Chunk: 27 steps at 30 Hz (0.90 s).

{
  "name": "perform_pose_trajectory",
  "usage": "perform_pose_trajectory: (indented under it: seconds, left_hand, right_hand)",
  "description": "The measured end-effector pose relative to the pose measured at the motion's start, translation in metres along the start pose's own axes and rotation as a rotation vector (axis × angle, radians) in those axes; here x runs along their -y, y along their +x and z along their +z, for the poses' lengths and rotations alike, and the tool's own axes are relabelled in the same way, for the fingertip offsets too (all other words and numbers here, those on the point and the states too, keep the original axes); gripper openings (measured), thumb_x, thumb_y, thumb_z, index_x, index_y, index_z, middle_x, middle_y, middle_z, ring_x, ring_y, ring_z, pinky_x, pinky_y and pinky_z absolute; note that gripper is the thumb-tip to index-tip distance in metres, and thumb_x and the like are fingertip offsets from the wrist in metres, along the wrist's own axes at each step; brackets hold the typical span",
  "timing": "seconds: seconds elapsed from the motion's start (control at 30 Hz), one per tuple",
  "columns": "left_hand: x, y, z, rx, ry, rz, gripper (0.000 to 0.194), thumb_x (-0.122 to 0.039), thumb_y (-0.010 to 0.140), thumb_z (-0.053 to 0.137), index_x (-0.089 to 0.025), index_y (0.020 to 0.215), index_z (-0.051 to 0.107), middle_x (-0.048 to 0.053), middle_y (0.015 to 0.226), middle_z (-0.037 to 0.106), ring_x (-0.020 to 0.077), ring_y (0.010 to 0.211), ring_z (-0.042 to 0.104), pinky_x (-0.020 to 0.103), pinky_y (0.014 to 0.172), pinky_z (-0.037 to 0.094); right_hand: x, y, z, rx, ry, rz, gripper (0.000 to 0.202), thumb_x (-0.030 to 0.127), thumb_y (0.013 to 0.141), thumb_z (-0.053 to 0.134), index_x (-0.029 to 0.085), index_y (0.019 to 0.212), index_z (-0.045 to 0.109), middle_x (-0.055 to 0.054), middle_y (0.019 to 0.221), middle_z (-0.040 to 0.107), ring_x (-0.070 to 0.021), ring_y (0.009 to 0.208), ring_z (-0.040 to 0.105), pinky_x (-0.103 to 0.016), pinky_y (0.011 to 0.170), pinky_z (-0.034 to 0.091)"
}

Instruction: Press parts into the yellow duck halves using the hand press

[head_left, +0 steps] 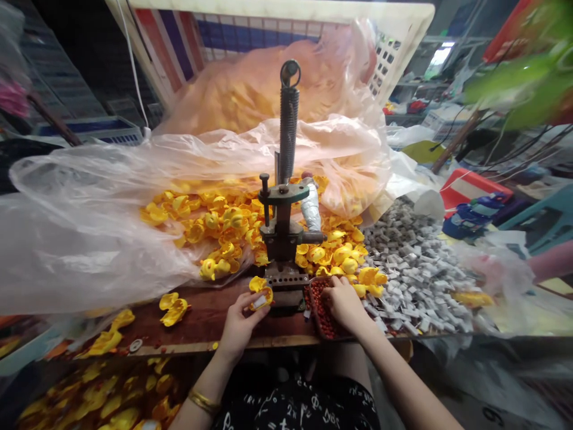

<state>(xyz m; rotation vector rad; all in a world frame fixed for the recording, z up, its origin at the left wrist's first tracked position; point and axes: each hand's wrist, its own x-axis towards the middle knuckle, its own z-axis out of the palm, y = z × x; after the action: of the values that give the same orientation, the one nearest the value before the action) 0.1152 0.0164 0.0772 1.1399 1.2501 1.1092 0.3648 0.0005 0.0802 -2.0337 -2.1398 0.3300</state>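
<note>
Between the fingers of my left hand (243, 319) is a yellow plastic duck shell (259, 288), its hollow side up with a small whitish part inside. My right hand (342, 301) reaches into a tray of small red pieces (323, 310); its fingertips are down among them, and whether they pinch one is hidden. Directly ahead stands a hand press (283, 233) with a coiled spring on top and a lever wrapped in silvery tape (310, 203). The held shell is just left of the press base.
Many yellow shells (224, 218) spill from a clear plastic bag (89, 221) behind the press. A heap of small grey-white parts (412, 269) lies at right. A white crate (277, 7) stands behind. More shells (107, 394) lie below the table's front edge at left.
</note>
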Motion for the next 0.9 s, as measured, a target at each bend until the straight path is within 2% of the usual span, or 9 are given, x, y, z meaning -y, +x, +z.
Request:
perform_pose_trajectory:
  seconds: [0.07, 0.27, 0.33, 0.43, 0.53, 0.63, 0.7, 0.8, 0.9]
  left_hand:
    - [-0.002, 0.001, 0.000, -0.021, -0.053, -0.029, 0.041, -0.033, 0.048, 0.086, -0.015, 0.084, 0.076, 0.009, 0.096, 0.069, 0.0220, 0.088, 0.064, 0.031, 0.081, 0.051]
    - [-0.017, 0.001, 0.010, -0.040, -0.409, -0.303, 0.048, -0.032, 0.042, 0.090, -0.011, 0.083, 0.075, 0.009, 0.083, 0.074, 0.0166, 0.067, 0.066, 0.027, 0.064, 0.055]
    - [-0.020, 0.001, 0.009, -0.050, -0.453, -0.321, 0.047, -0.031, 0.042, 0.091, -0.011, 0.081, 0.075, 0.009, 0.080, 0.074, 0.0151, 0.064, 0.066, 0.024, 0.061, 0.055]
    - [-0.021, 0.001, 0.006, -0.046, -0.474, -0.331, 0.044, -0.030, 0.044, 0.090, -0.010, 0.080, 0.075, 0.008, 0.078, 0.074, 0.0133, 0.062, 0.066, 0.021, 0.058, 0.054]
    - [-0.019, 0.001, 0.007, -0.057, -0.504, -0.341, 0.042, -0.029, 0.045, 0.090, -0.010, 0.079, 0.075, 0.008, 0.079, 0.075, 0.0135, 0.063, 0.066, 0.021, 0.058, 0.054]
    - [-0.018, 0.002, 0.013, -0.069, -0.531, -0.310, 0.040, -0.029, 0.046, 0.090, -0.010, 0.079, 0.075, 0.008, 0.083, 0.074, 0.0140, 0.068, 0.066, 0.022, 0.063, 0.054]
    - [-0.019, 0.002, 0.018, -0.048, -0.543, -0.278, 0.039, -0.031, 0.050, 0.088, -0.010, 0.079, 0.075, 0.007, 0.084, 0.074, 0.0143, 0.072, 0.066, 0.022, 0.067, 0.054]
    - [-0.022, 0.002, 0.020, -0.031, -0.555, -0.271, 0.036, -0.032, 0.051, 0.088, -0.010, 0.077, 0.075, 0.006, 0.080, 0.073, 0.0138, 0.072, 0.065, 0.023, 0.068, 0.054]
    - [-0.025, 0.001, 0.018, -0.047, -0.580, -0.305, 0.039, -0.031, 0.046, 0.090, -0.011, 0.076, 0.074, 0.005, 0.079, 0.073, 0.0121, 0.067, 0.064, 0.021, 0.064, 0.053]
  right_hand:
    - [-0.009, 0.002, -0.001, 0.089, -0.100, 0.040, 0.027, 0.003, 0.080, 0.045, 0.014, 0.085, 0.069, -0.014, 0.100, 0.059, -0.0256, 0.096, 0.051, -0.035, 0.082, 0.042]
    - [-0.003, 0.006, -0.001, 0.154, -0.182, 0.065, 0.031, 0.003, 0.084, 0.039, 0.011, 0.096, 0.067, -0.015, 0.102, 0.063, -0.0246, 0.094, 0.057, -0.032, 0.079, 0.042]
    - [-0.002, 0.007, -0.004, 0.179, -0.210, 0.052, 0.032, 0.001, 0.083, 0.039, 0.009, 0.095, 0.068, -0.018, 0.101, 0.064, -0.0267, 0.093, 0.058, -0.033, 0.076, 0.043]
    - [0.000, 0.008, -0.011, 0.122, -0.174, 0.030, 0.031, -0.001, 0.081, 0.041, 0.009, 0.092, 0.068, -0.019, 0.096, 0.065, -0.0273, 0.089, 0.061, -0.034, 0.073, 0.044]
    - [0.017, 0.009, -0.015, -0.021, 0.101, -0.030, 0.027, 0.000, 0.079, 0.045, 0.012, 0.086, 0.068, -0.013, 0.086, 0.068, -0.0223, 0.080, 0.063, -0.030, 0.070, 0.046]
    - [0.049, 0.011, -0.008, -0.179, 0.539, -0.210, 0.022, 0.004, 0.078, 0.052, 0.018, 0.082, 0.069, -0.005, 0.080, 0.068, -0.0160, 0.074, 0.063, -0.025, 0.068, 0.048]
    - [0.070, 0.012, 0.001, -0.281, 0.734, -0.310, 0.019, 0.008, 0.079, 0.055, 0.019, 0.084, 0.070, -0.004, 0.079, 0.066, -0.0149, 0.073, 0.063, -0.023, 0.066, 0.050]
    - [0.089, 0.015, 0.013, -0.385, 0.879, -0.354, 0.015, 0.014, 0.081, 0.057, 0.019, 0.085, 0.071, -0.005, 0.079, 0.066, -0.0152, 0.073, 0.064, -0.024, 0.067, 0.052]
    - [0.093, 0.017, 0.017, -0.412, 0.941, -0.361, 0.016, 0.014, 0.082, 0.057, 0.020, 0.084, 0.071, -0.005, 0.079, 0.066, -0.0149, 0.072, 0.064, -0.024, 0.068, 0.053]
